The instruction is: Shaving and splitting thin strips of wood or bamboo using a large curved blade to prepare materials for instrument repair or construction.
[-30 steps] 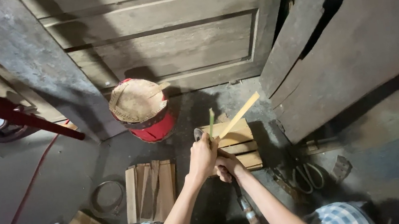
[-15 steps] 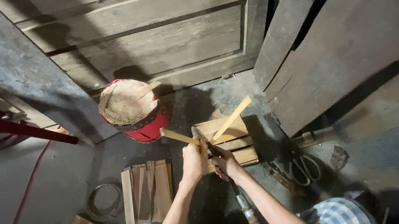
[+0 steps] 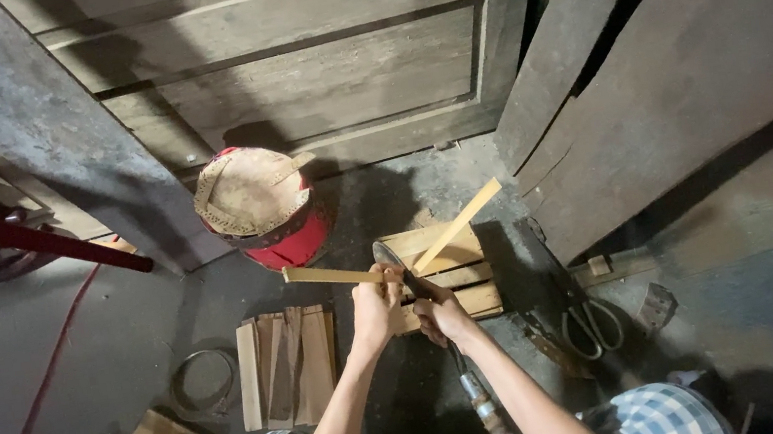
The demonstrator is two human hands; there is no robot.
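The left hand point(image 3: 376, 306) is pinching a wooden strip point(image 3: 330, 275) pointing to 9 o'clock; the right hand point(image 3: 439, 314) is gripping a knife point(image 3: 403, 269), splitting it; next, judged, steady downward pressure.

Hands point(image 3: 409, 309) grip knife point(image 3: 390, 261), splitting bamboo strip point(image 3: 335, 276).

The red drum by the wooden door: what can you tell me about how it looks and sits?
The red drum is a small round one with a bright red body and a tan, worn-looking skin head, edged by a darker band. It leans tilted, its head turned up toward the camera, on the dark floor at the foot of the panelled wooden door. Nothing holds it; both hands work apart from it, nearer the camera. A stack of wooden slats lies in front of it.
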